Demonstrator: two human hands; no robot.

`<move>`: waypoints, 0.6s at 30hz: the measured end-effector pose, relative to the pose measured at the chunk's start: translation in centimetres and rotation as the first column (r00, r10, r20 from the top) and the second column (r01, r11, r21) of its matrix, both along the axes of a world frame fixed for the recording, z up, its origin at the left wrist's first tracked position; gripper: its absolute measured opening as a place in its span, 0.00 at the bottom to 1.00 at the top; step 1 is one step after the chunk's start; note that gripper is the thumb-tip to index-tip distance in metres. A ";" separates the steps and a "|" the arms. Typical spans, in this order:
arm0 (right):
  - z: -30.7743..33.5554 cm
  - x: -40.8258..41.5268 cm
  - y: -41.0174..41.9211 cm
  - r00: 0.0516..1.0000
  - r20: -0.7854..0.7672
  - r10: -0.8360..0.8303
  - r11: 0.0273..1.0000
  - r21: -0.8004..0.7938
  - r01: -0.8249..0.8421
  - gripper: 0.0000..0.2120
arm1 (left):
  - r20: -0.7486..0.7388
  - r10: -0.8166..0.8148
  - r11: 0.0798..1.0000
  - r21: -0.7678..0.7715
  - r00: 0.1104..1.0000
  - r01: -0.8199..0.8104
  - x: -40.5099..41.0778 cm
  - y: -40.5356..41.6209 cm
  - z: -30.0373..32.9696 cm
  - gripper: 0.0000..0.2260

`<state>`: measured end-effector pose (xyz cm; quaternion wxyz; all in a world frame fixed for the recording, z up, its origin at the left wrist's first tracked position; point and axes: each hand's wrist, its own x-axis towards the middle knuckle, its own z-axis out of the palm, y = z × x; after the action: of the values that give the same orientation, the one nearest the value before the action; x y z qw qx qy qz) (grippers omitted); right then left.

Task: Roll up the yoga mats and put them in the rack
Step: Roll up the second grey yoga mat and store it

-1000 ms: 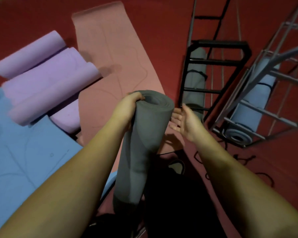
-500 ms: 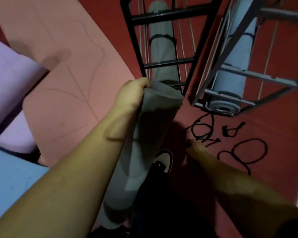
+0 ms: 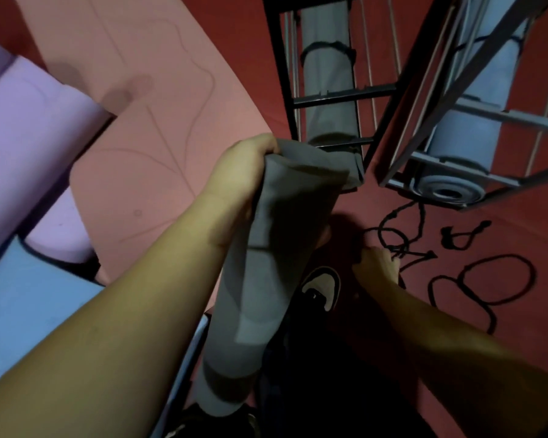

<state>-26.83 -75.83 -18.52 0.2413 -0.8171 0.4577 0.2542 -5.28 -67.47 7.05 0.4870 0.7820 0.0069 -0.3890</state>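
Left hand: the left hand (image 3: 241, 172) is curled tight round the top edge of a rolled grey foam yoga mat (image 3: 260, 279), fingers over the rim and thumb hidden behind it.
Grey mat: it stands nearly upright against the person's legs, tilted a little, top end bunched in that grip, bottom end down by the feet.
Right hand: the right hand (image 3: 377, 263) is down at the dark red floor (image 3: 503, 358), fingertips pinched on a tangled black cord (image 3: 402, 248); how much of the cord is actually caught in the fingers I cannot tell, it is dim there.
Other cords: a looped black cord (image 3: 484, 286) lies further right on the floor, and a small knotted black strap (image 3: 462, 235) sits apart from it.
Black rack: a black metal frame rack (image 3: 342, 96) stands just beyond the grey mat's top, with a rolled grey mat bound by a black tie (image 3: 328, 71) inside it.
Grey rack: a grey metal frame rack (image 3: 500, 115) stands beside the black one, holding a rolled blue mat (image 3: 465, 143).
Floor, left side: a pink flat mat with line markings (image 3: 140, 121) lies open, loosely rolled lilac mats (image 3: 29, 121) touch its left edge, and a blue flat mat (image 3: 23, 305) lies nearest.
Shoe: a black and cream shoe (image 3: 321, 289) shows between the grey mat and the right hand.
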 end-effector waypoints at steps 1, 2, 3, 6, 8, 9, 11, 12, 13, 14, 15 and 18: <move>1.2 0.3 0.1 1.000 0.025 -0.007 1.000 -0.001 0.007 0.14 | -0.013 0.014 1.000 -0.003 1.000 -0.014 -0.2 0.6 0.8 0.03; 1.6 1.2 -0.3 0.994 0.102 -0.024 1.000 -0.014 0.026 0.14 | -0.018 0.034 0.999 -0.016 0.999 -0.034 -0.4 1.9 1.9 0.02; 2.1 1.7 -0.7 0.986 0.157 -0.055 0.998 -0.002 0.056 0.14 | -0.032 0.044 0.999 -0.028 0.999 -0.045 -0.5 2.4 2.2 0.03; 7.4 4.4 -0.5 0.943 0.327 -0.059 0.998 0.042 0.048 0.13 | -0.037 0.083 0.993 -0.085 0.996 -0.086 -1.5 6.2 5.0 0.03; 11.8 6.0 0.0 0.921 0.389 -0.032 0.997 0.073 0.004 0.10 | -0.055 0.112 0.982 -0.147 0.992 -0.119 -2.3 8.9 6.6 0.06; 13.9 6.7 0.5 0.895 0.445 -0.015 0.997 0.079 -0.022 0.07 | -0.064 0.134 0.975 -0.170 0.989 -0.143 -2.8 10.4 7.5 0.09; 18.7 8.1 1.9 0.804 0.594 0.043 0.994 0.056 -0.094 0.07 | -0.084 0.167 0.959 -0.216 0.982 -0.182 -4.0 13.6 9.1 0.08; 21.5 8.5 3.4 0.747 0.660 0.083 0.988 0.043 -0.148 0.07 | -0.084 0.180 0.951 -0.238 0.980 -0.195 -4.7 15.6 10.1 0.05; 23.9 9.1 4.8 0.689 0.716 0.113 0.980 0.035 -0.197 0.07 | -0.079 0.199 0.941 -0.263 0.977 -0.213 -5.4 17.7 11.0 0.06; 26.0 9.6 5.5 0.655 0.746 0.122 0.975 0.032 -0.218 0.07 | -0.094 0.210 0.930 -0.289 0.973 -0.229 -5.8 18.7 11.1 0.07; 28.1 10.2 7.0 0.605 0.785 0.137 0.966 0.029 -0.257 0.07 | -0.095 0.239 0.911 -0.322 0.966 -0.257 -6.3 20.8 11.7 0.08; 34.6 11.1 11.5 0.507 0.843 0.178 0.942 0.002 -0.335 0.06 | -0.052 0.279 0.871 -0.407 0.959 -0.275 -7.8 26.7 12.8 0.16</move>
<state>-15.69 -64.32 16.03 0.4553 -0.8745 0.1388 -0.0937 -13.09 -40.76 19.85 0.6908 0.6548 0.0350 -0.3047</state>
